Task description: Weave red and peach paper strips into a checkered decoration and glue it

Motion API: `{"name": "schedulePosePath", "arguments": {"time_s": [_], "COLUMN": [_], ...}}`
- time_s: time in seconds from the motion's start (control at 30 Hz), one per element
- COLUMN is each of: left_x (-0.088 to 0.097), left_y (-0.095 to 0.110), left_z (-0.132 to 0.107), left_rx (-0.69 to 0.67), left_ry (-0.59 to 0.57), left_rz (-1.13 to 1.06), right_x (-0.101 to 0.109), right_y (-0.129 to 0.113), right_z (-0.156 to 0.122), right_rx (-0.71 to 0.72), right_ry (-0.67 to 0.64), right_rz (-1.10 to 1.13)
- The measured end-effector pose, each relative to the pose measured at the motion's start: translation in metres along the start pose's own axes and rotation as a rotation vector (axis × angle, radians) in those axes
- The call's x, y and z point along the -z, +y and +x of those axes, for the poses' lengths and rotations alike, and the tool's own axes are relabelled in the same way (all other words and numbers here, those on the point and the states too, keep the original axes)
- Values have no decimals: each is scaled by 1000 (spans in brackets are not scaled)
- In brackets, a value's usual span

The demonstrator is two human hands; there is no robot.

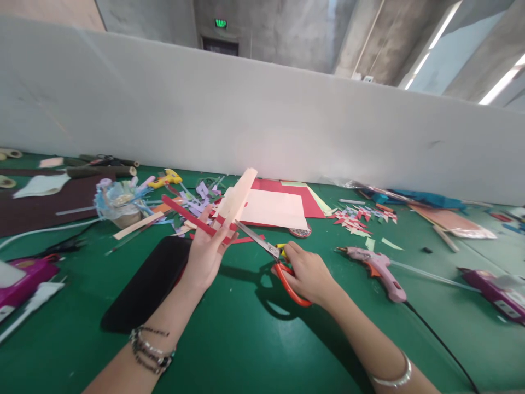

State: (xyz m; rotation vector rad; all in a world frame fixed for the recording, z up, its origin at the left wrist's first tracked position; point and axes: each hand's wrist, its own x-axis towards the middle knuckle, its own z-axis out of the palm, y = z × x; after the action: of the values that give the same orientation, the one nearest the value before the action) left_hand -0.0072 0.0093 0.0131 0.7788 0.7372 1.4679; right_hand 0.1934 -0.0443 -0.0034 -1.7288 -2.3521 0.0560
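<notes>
Bare concrete walls (283, 33) rose behind a long white partition panel (262, 120), and in front of it spread a glossy green worktop (246, 355). Above this, the person's left hand (207, 254) pinched a long red paper strip (186, 212), which stuck out to the left of the fingers, together with a folded pale peach paper piece (238, 197) standing up beyond them. The right hand (305, 271) was curled round the orange handles of metal-bladed scissors (273, 250), their tips pointing at the left fingers and seeming to reach the paper there; whether the blades were parted could not be told. Cutting well seemed to call for a firm, flat hold close to the cut, left fingertips kept clear of the blades, and scissors turned square to the paper. Beyond both hands, a pale pink paper sheet (279, 208) overlapped a larger red sheet (314, 202). Right of the right hand, well clear of the scissors, lay a pink glue gun (383, 268).
</notes>
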Motion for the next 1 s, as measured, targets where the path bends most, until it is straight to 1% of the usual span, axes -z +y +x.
{"name": "schedulePosePath", "arguments": {"time_s": [0.13,0.3,0.43,0.83,1.0], "left_x": [-1,1,4,2,2], "left_y": [0,0,-2,-4,-2], "left_z": [0,2,3,4,4], "left_rx": [-13,-37,-61,-147,-145], "left_ry": [36,-6,-36,-19,-22], "left_rz": [4,-12,27,101,113], "right_x": [1,3,4,3,3], "right_y": [0,-2,-1,-1,0], "right_z": [1,1,0,0,1], "right_rx": [9,-1,-12,-40,-16], "right_ry": [5,3,5,22,19], "right_rz": [-3,14,14,-9,12]}}
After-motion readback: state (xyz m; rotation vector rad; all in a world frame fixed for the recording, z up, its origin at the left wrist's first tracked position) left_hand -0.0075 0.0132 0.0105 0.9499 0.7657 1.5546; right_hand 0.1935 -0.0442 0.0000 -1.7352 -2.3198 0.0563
